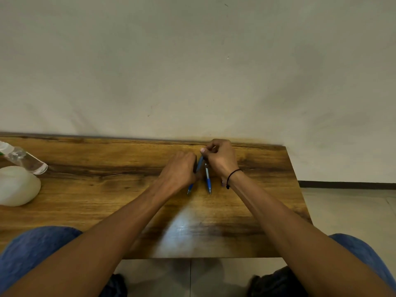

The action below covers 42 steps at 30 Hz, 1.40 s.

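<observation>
Two blue pens lie on the wooden table (107,189) near its far edge, tips pointing toward me. My left hand (181,171) curls over the left pen (199,165), whose tip pokes out below the hand. My right hand (220,159) pinches the top end of the right pen (207,179), a blue and clear one. Both hands sit close together, almost touching. A black band circles my right wrist. What lies under my left palm is hidden.
A clear plastic bottle (23,158) lies on its side at the table's left edge, with a pale rounded object (17,186) just in front of it. A wall rises behind the table. Floor shows to the right and below; my knees are under the near edge.
</observation>
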Motion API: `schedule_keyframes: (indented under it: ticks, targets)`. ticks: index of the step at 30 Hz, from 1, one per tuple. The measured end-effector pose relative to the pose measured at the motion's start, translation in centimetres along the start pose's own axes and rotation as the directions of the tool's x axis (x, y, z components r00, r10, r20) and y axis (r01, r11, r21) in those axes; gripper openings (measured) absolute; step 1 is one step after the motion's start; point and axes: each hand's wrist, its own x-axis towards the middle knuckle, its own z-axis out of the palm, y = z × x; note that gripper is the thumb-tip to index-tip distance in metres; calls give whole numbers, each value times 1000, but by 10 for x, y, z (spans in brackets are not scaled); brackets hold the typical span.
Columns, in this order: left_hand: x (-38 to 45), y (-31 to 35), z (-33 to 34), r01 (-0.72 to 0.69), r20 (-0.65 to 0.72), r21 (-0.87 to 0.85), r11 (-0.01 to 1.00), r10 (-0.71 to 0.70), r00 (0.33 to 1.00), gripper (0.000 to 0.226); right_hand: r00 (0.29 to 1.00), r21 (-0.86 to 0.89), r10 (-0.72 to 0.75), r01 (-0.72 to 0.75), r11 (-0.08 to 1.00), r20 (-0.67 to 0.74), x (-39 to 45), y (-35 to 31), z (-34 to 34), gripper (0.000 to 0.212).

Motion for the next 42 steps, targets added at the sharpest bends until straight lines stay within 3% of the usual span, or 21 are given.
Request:
schedule_keyframes:
  ticks: [4, 7, 10, 15, 20, 29, 35, 39, 42]
  targets:
    - [0, 1, 4, 3, 91, -31, 1000, 0, 996, 32, 998, 23, -39, 40, 999, -39, 11, -6, -14, 14]
    - [1, -2, 1, 48, 88, -52, 998, -43, 995, 24, 988, -147, -144, 134, 980, -56, 14, -5, -19, 8]
    - [2, -5, -1, 139, 117, -126, 982, -124, 985, 31, 965, -390, -260, 232, 891, -21, 10, 2, -13, 10]
    - [4, -8, 0, 231, 110, -186, 955, -213, 971, 22, 946, -537, -307, 314, 783, 105, -2, 11, 1, 13]
    - [5, -19, 6, 291, 144, -239, 926, -262, 954, 29, 937, -582, -286, 348, 735, 199, -11, 18, 9, 12]
    - [2, -22, 13, 264, 80, -139, 954, -255, 964, 45, 921, -636, -272, 390, 666, 279, -19, 26, 21, 7]
    - [6, -23, 11, 302, 109, -172, 938, -286, 952, 38, 908, -616, -287, 418, 668, 304, -13, 27, 16, 17]
    - [8, -23, 6, 308, 80, -215, 927, -298, 951, 33, 929, -632, -289, 368, 682, 230, -4, 24, 3, 20]
    - [9, -23, 5, 297, 63, -239, 925, -290, 955, 32, 971, -671, -219, 222, 708, 91, 1, 24, -9, 13]
